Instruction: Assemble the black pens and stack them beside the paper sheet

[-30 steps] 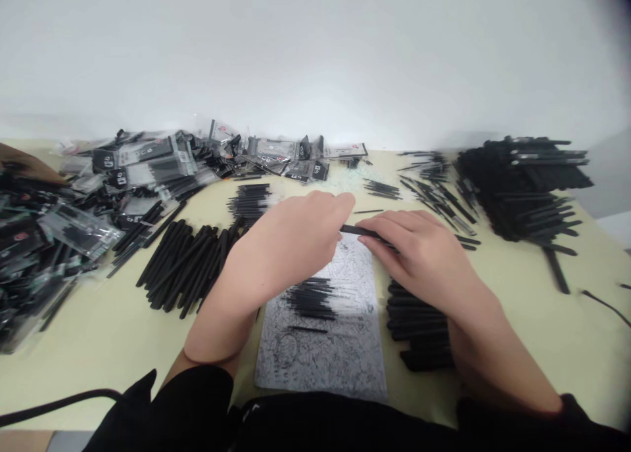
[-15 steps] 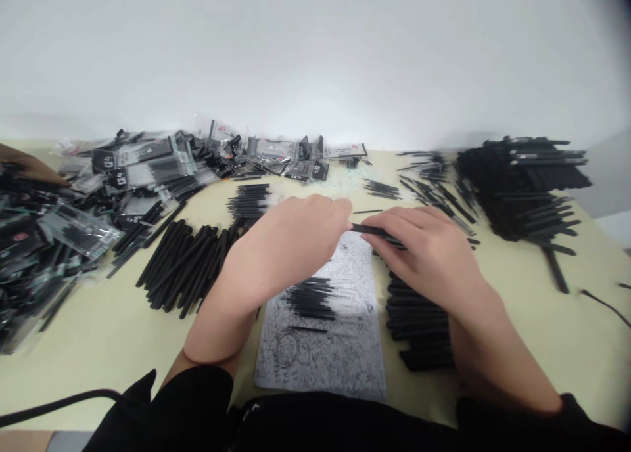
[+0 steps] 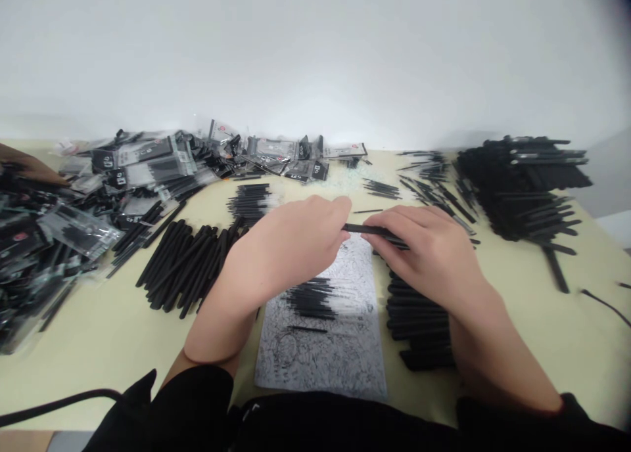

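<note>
Pale yellow tabletop (image 3: 532,320) against a blank white wall; landmark for this entry is the scribbled grey mat (image 3: 340,353) lying just in front of the person.

Item 1: black pen barrel (image 3: 363,228), held level above the far end of the mat. Left hand (image 3: 290,242) has its grip pinched together on one end; right hand (image 3: 428,251) has its grip clamped on the other end.

Item 2: thin black refills (image 3: 310,297), a loose bundle lying on the mat.

Item 3: stacked black barrels (image 3: 419,327), touching the mat's right edge.

Item 4: row of thicker black pens (image 3: 182,261), left of the mat.

Item 5: bagged pens in clear packets (image 3: 148,169), far left of the mat and beyond it.

Item 6: large heap of black sticks (image 3: 527,182), well right of the mat.

Risk, judged: a slip of either pinch would likely drop the barrel among the refills and scatter them; the right forearm, lying over the stacked barrels, could nudge them out of order.
</note>
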`<state>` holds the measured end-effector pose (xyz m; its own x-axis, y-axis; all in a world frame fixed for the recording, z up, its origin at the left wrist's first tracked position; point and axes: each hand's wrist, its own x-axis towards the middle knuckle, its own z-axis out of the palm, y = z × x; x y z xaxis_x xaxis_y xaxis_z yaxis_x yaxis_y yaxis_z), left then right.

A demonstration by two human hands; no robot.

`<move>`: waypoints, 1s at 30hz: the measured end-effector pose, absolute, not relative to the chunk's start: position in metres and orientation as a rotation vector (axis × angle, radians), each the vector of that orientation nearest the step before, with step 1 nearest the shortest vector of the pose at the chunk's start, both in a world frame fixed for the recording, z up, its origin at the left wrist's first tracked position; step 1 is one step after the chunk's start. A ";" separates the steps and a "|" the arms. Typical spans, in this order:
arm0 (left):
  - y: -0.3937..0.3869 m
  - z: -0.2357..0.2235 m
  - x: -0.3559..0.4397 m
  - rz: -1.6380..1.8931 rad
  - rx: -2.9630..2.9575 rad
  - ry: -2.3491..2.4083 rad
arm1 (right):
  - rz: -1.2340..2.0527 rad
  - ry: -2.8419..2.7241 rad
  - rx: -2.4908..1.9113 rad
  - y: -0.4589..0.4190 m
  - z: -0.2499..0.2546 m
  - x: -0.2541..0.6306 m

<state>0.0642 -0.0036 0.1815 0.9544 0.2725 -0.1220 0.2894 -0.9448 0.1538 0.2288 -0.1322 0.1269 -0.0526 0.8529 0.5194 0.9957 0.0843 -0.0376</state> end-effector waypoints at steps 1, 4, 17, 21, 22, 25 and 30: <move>-0.004 0.182 0.064 -0.157 2.937 0.429 | -0.473 -1.959 -1.816 -0.132 0.127 0.229; -0.005 0.183 0.064 -0.180 2.939 0.422 | -0.489 -1.950 -1.808 -0.132 0.127 0.228; 0.002 0.177 0.066 -0.188 2.859 0.380 | -0.519 -1.945 -1.835 -0.132 0.128 0.228; 0.002 0.178 0.066 -0.220 2.852 0.389 | -0.538 -1.947 -1.832 -0.131 0.127 0.229; 0.002 0.178 0.066 -0.227 2.847 0.383 | -0.547 -1.944 -1.831 -0.131 0.127 0.229; 0.001 0.180 0.066 -0.232 2.833 0.352 | -0.583 -1.917 -1.835 -0.131 0.126 0.229; -0.002 0.181 0.064 -0.181 2.867 0.438 | -0.596 -1.862 -1.847 -0.133 0.126 0.231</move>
<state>0.0638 -0.0024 0.1814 0.9475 0.2789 -0.1563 0.3079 -0.9275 0.2118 0.2309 -0.1325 0.1264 -0.0038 0.8063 0.5915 0.9999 0.0111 -0.0088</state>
